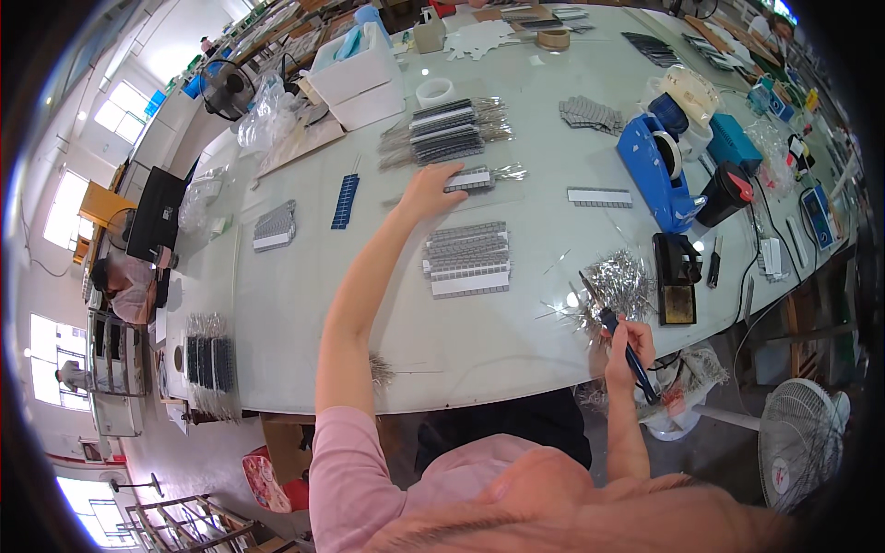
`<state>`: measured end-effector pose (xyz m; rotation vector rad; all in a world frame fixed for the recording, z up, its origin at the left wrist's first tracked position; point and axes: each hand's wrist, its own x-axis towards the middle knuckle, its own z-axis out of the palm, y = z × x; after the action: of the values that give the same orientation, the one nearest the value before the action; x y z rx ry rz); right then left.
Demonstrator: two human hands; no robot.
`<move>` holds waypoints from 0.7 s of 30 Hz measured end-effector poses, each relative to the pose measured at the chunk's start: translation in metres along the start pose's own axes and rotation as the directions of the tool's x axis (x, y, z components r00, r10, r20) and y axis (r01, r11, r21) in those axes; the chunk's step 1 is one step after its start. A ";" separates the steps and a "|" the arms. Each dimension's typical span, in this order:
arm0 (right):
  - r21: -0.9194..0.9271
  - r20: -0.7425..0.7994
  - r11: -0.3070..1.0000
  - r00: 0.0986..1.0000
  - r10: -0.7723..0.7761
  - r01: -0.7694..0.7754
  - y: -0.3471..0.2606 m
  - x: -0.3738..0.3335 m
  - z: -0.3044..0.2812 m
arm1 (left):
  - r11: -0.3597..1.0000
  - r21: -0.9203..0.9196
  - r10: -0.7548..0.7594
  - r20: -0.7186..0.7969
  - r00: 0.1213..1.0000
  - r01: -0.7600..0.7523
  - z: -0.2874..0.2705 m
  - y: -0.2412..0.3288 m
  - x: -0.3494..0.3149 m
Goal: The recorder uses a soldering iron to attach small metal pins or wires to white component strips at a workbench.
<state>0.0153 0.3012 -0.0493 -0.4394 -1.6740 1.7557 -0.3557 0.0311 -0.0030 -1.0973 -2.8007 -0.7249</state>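
My left hand reaches out to the middle of the table, thumb and fingers closed around the left end of a grey-and-white segmented strip with thin wire leads. In my right hand is a soldering iron with a dark blue handle, its tip pointing up and left. That tip hangs over or beside a heap of shiny cut wire leads; whether it touches them I cannot tell. Just beyond my left hand lies a stack of leaded strips. Nearer me sits a stack of grey strips without long leads.
A blue tape dispenser, a black cup and a black iron stand stand at the right. A single strip, a blue strip and a small grey stack lie about. White foam boxes stand far left.
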 end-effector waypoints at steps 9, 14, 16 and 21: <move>-0.047 0.018 0.997 0.998 -0.056 0.057 0.011 0.001 -0.005 | 0.996 0.055 -0.067 0.036 0.997 0.065 -0.001 0.006 0.003; -0.026 0.021 0.998 0.998 -0.054 0.055 0.008 0.002 -0.003 | 0.995 0.062 -0.076 0.041 0.996 0.074 0.000 0.000 0.001; -0.023 0.022 0.997 0.998 -0.067 0.067 0.008 0.002 -0.003 | 0.996 0.052 -0.071 0.041 0.997 0.069 -0.001 0.000 0.000; -0.064 0.037 0.991 0.993 -0.112 0.114 0.014 0.000 -0.003 | 0.992 0.125 -0.021 0.029 0.999 0.017 -0.005 0.007 -0.005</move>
<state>0.0139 0.3039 -0.0629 -0.3398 -1.7493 1.6377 -0.3481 0.0297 0.0031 -1.0703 -2.8403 -0.5301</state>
